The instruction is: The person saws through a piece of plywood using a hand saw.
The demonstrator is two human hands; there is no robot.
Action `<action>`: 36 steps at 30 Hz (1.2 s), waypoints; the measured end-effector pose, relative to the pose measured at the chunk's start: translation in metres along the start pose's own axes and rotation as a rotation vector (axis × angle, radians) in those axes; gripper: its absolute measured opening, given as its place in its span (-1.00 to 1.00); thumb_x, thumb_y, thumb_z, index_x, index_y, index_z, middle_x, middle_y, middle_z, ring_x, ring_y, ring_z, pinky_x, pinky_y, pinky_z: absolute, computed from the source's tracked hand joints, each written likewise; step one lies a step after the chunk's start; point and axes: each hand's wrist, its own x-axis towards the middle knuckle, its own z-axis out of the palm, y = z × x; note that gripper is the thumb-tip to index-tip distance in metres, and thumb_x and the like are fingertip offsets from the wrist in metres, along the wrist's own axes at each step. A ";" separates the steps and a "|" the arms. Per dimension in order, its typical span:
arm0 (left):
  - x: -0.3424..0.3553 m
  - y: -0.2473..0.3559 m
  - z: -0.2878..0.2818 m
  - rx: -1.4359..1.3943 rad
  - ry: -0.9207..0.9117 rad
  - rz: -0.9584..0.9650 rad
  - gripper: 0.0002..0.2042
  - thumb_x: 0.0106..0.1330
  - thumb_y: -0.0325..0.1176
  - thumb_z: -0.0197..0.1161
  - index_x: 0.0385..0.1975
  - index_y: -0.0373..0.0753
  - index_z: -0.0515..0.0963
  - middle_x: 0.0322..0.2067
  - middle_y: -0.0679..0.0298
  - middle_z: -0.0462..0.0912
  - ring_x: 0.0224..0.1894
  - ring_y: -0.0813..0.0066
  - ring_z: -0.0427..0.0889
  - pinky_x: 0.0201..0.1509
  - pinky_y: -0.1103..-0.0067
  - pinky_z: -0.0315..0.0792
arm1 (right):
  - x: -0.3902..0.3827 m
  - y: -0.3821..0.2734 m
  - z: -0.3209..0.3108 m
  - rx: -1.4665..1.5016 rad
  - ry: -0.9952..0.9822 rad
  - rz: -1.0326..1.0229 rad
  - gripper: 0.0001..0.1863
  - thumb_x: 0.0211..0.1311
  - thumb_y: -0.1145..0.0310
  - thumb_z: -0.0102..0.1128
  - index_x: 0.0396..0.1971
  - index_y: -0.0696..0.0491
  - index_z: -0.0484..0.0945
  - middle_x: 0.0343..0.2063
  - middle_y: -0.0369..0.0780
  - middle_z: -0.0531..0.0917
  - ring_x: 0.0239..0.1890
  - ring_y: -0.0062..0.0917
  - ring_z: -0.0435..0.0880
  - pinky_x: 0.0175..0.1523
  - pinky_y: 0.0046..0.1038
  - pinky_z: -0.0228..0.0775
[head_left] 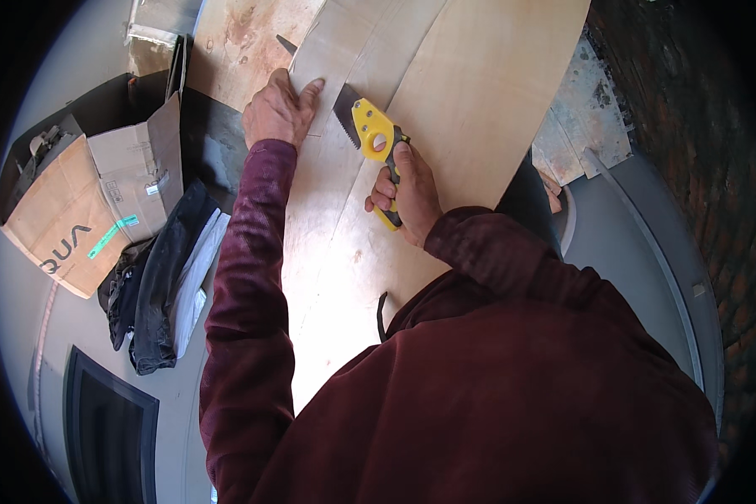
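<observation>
My right hand (pixel 412 189) is wrapped around the black-and-yellow handle of a handsaw (pixel 375 133). Its dark toothed blade meets a pale plywood sheet (pixel 445 109), and the middle of the blade is hidden by the wood. A dark pointed tip, roughly in line with the blade, shows past the sheet's left edge. My left hand (pixel 279 109) grips that edge, thumb lying on top and fingers curled at the side, left of the saw. Thin dark lines run along the sheet's surface.
An open cardboard box (pixel 67 210) stands on the left, with dark and white clothing (pixel 168 277) beside it. A dark framed panel (pixel 111 428) is at lower left. Stained boards (pixel 575 113) lie right of the sheet, near a rough dark brick-like surface (pixel 689 118).
</observation>
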 end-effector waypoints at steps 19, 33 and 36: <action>0.001 -0.012 0.015 -0.021 0.007 -0.050 -0.49 0.26 0.16 0.23 -0.32 -0.29 0.51 -0.46 -0.01 0.68 -0.25 0.00 0.70 -0.08 0.24 0.51 | -0.107 -0.034 0.011 -0.117 0.086 0.060 -0.62 0.57 0.05 -0.36 0.00 0.01 0.33 -0.75 -0.40 0.16 -0.77 -0.69 0.09 -0.50 -0.46 0.27; -0.016 -0.006 0.010 0.010 0.048 -0.046 -0.52 0.27 0.12 0.24 -0.32 -0.29 0.49 -0.41 0.00 0.69 -0.23 -0.04 0.69 -0.09 0.24 0.51 | 0.001 -0.008 0.017 -0.042 0.041 0.118 -0.65 0.54 -0.02 -0.27 -0.15 -0.03 0.32 -0.71 -0.40 0.16 -0.72 -0.64 0.16 -0.42 -0.37 0.37; -0.007 -0.009 0.002 -0.008 -0.009 -0.008 -0.51 0.28 0.12 0.23 -0.28 -0.28 0.48 -0.41 -0.01 0.68 -0.26 -0.04 0.68 -0.10 0.24 0.52 | -0.002 0.012 -0.007 -0.077 0.013 0.068 -0.63 0.54 -0.04 -0.28 -0.14 -0.02 0.30 -0.67 -0.38 0.20 -0.67 -0.64 0.23 -0.36 -0.36 0.44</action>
